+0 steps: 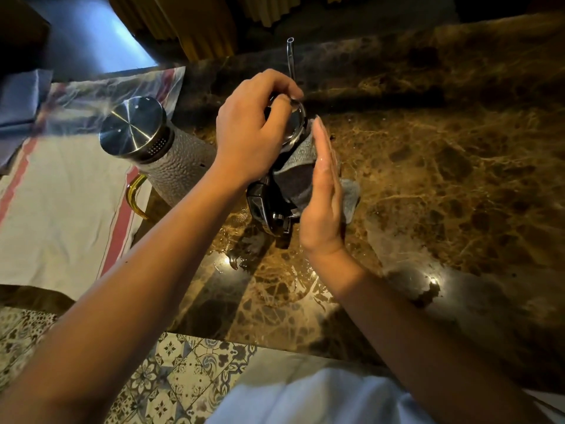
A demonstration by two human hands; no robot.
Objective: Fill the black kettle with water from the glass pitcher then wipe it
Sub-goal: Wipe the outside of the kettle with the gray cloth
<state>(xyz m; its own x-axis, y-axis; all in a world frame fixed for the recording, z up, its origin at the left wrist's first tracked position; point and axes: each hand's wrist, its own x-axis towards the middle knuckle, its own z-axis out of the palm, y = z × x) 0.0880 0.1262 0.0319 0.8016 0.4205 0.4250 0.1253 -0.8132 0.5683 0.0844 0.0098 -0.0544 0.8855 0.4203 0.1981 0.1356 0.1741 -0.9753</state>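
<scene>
Head view shows the black kettle with a shiny metal rim (pixel 293 123) standing on the brown marble counter (pixel 443 166), with the left hand (pixel 249 133) curled down over its top, fingers closed around the lid area to steady it. The right hand (pixel 322 191) is held flat, fingers straight and together, pressing a soft grey cloth (pixel 301 166) against the kettle's side; a corner of the cloth trails onto the counter. The kettle's black handle (pixel 264 206) points toward the person. Just to the left stands the textured glass pitcher with a steel lid and gold handle (pixel 162 148), partly on a white towel with red stripes (pixel 61 209). Filled, the kettle is probably heavy and its wet surface slippery, so the handle looks the safest hold. Water gleams on the counter near its base.
</scene>
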